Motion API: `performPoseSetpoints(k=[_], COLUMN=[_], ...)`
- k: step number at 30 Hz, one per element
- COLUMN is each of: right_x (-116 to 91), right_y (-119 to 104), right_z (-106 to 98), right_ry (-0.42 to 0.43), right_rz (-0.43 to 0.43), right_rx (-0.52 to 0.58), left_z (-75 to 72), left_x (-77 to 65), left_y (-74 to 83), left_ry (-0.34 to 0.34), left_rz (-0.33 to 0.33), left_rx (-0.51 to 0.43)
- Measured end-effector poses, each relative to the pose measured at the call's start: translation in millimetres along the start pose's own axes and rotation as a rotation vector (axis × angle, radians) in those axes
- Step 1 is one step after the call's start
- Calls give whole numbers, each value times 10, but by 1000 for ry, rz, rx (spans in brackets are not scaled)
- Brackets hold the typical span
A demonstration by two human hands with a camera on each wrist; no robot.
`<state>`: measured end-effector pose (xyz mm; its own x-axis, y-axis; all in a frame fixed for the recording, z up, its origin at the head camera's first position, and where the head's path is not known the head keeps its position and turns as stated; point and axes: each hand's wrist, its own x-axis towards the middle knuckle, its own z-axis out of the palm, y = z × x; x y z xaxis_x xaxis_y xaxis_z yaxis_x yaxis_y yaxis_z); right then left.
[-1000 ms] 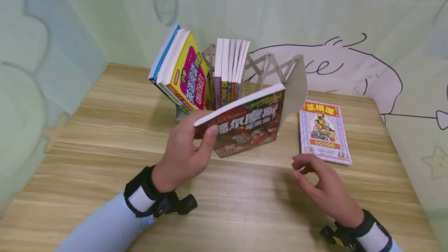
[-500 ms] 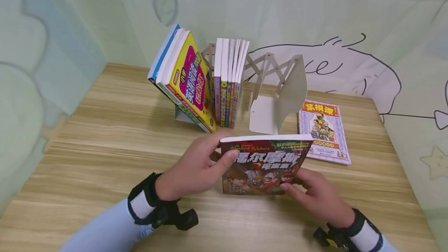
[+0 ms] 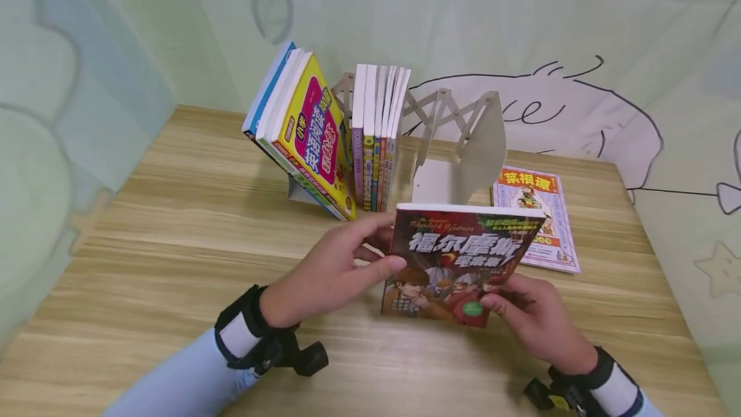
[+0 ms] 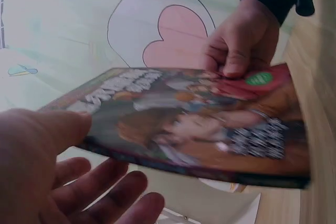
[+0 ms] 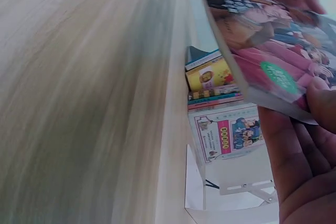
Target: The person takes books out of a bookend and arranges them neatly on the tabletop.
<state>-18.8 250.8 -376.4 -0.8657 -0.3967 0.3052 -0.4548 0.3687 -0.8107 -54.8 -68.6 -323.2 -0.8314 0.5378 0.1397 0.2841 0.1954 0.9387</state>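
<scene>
A dark paperback book (image 3: 451, 256) with a cartoon cover is held upright above the table, cover toward me. My left hand (image 3: 330, 269) pinches its left edge, thumb on the cover and fingers behind. With thumb in front, my right hand (image 3: 535, 317) grips the lower right edge. In the left wrist view the left fingers (image 4: 113, 187) lie spread behind the book (image 4: 210, 119), under its spine edge. The right wrist view shows the right thumb (image 5: 323, 103) on the cover beside a green oval, the fingers beneath.
An expandable metal bookend rack (image 3: 486, 140) stands at the back. Several thin books (image 3: 379, 127) stand upright in it, and a yellow book (image 3: 315, 140) leans left with others. A lilac book (image 3: 550, 243) lies flat at right, partly hidden by the held book.
The left hand has brought the book down from before the rack, then slightly right. The right hand has moved from the table onto its lower right edge. The book now faces me more squarely.
</scene>
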Motion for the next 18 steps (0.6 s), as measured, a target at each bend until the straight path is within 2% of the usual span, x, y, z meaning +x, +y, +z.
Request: performPoseSetpoints(k=[2, 7, 9, 12, 15, 18], right_x=[-2, 10, 12, 6, -2, -6], right_y=[-8, -22, -29, -39, -48, -54], right_z=[-16, -52, -65, -79, -83, -91], right_ry=[38, 111, 124, 129, 122, 147], right_rz=[23, 53, 72, 108, 155, 218], right_rx=[13, 164, 219, 236, 235, 293], left_z=[0, 23, 43, 80, 112, 142], left_x=[12, 25, 23, 21, 17, 8], left_y=[-38, -124, -149, -173, -180, -186], left_ry=[-39, -103, -110, -110, -97, -95], left_rz=[-32, -59, -75, -84, -75, -70], left_rx=[-1, -16, -17, -1, 29, 51])
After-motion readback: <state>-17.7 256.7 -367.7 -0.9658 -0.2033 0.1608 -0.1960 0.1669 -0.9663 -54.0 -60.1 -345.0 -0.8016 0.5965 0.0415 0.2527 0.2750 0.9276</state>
